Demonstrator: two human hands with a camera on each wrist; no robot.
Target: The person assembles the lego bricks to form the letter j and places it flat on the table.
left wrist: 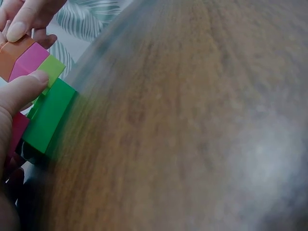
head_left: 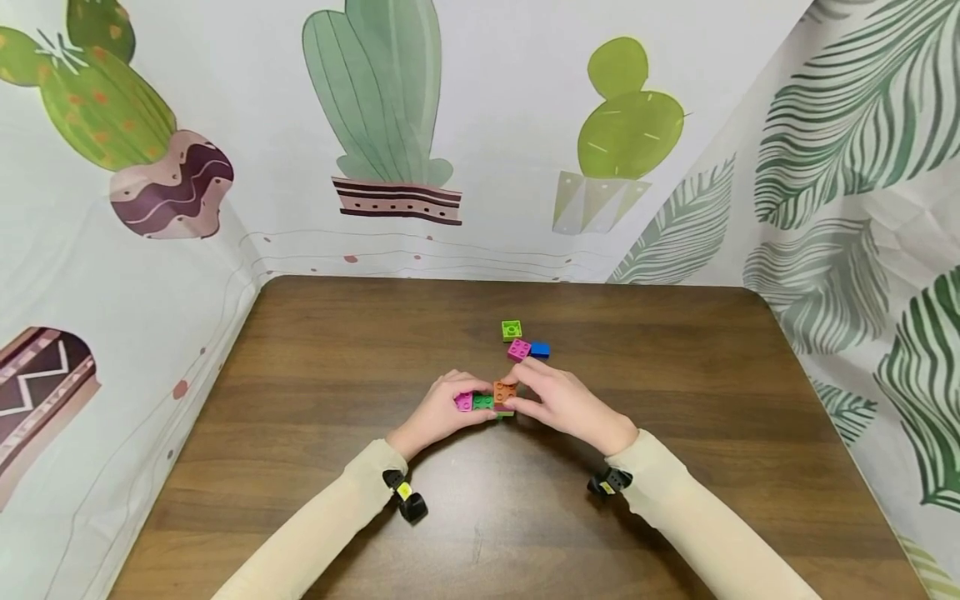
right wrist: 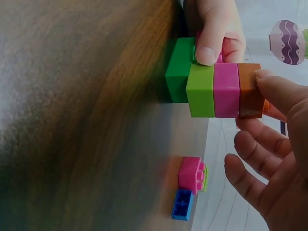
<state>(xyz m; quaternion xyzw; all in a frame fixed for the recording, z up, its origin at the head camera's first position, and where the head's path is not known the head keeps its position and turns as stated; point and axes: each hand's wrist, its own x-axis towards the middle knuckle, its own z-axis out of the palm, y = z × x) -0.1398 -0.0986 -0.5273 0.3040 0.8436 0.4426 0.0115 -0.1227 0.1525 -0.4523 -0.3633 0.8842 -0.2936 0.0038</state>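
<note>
A long dark green building brick (right wrist: pixel 179 72) forms the base of a small stack. One end carries a lime brick (right wrist: pixel 201 94), a pink brick (right wrist: pixel 226 91) and, on top, an orange brick (head_left: pixel 504 390). Another pink brick (head_left: pixel 464 402) sits toward the other end, partly covered by my left hand (head_left: pixel 441 410). That hand holds the build from the left, its thumb against the lime brick. With thumb and fingers, my right hand (head_left: pixel 566 402) pinches the orange brick, which lies flush against the pink one below.
Beyond the hands lie a loose lime brick (head_left: pixel 512 330), a pink brick (head_left: pixel 519 349) and a blue brick (head_left: pixel 540 350), close together on the brown wooden table (head_left: pixel 360 333). A cloth printed with cacti and leaves (head_left: pixel 510 125) hangs behind the table and at its sides.
</note>
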